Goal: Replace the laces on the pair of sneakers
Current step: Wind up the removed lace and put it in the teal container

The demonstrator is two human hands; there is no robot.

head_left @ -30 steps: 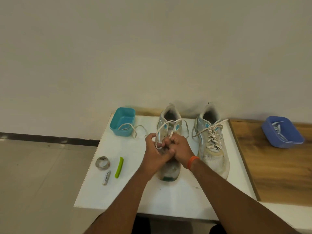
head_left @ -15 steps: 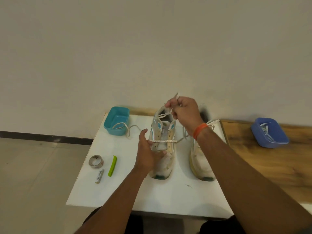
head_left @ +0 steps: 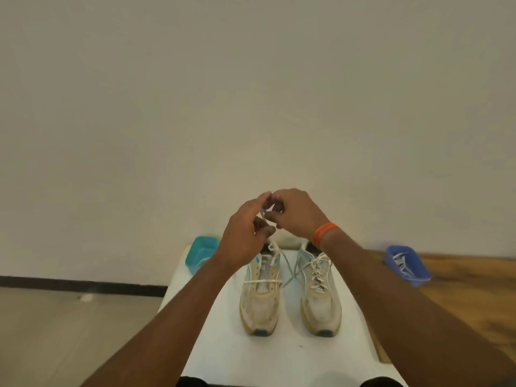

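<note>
Above the left sneaker (head_left: 261, 297), at about 12 o'clock from it, both my hands are raised together. My left hand (head_left: 245, 236) and right hand (head_left: 296, 213) each pinch an end of the lace (head_left: 275, 248), fingertips almost touching. I judge I'm matching the 2 ends so the lengths come out even, since only 1 bar of lace crosses the lowest eyelets and the rest of the holes are bare. Lace runs down from my fingers to that shoe, one strand looping off toward 3 o'clock. Right sneaker (head_left: 318, 291) sits just beside it, at 3 o'clock, already laced up, so roughly half the job looks done. Teal tub (head_left: 201, 254) at 10 o'clock of the left shoe, partly behind my wrist; blue tub (head_left: 406, 265) well apart at 3 o'clock, holding loose laces. Shoes stand toes toward me on a white table (head_left: 223, 344), teal tub on it too; the blue one sits on a wooden top (head_left: 469, 289) to the right. Plain pale wall behind, tiled floor at 9 o'clock.
</note>
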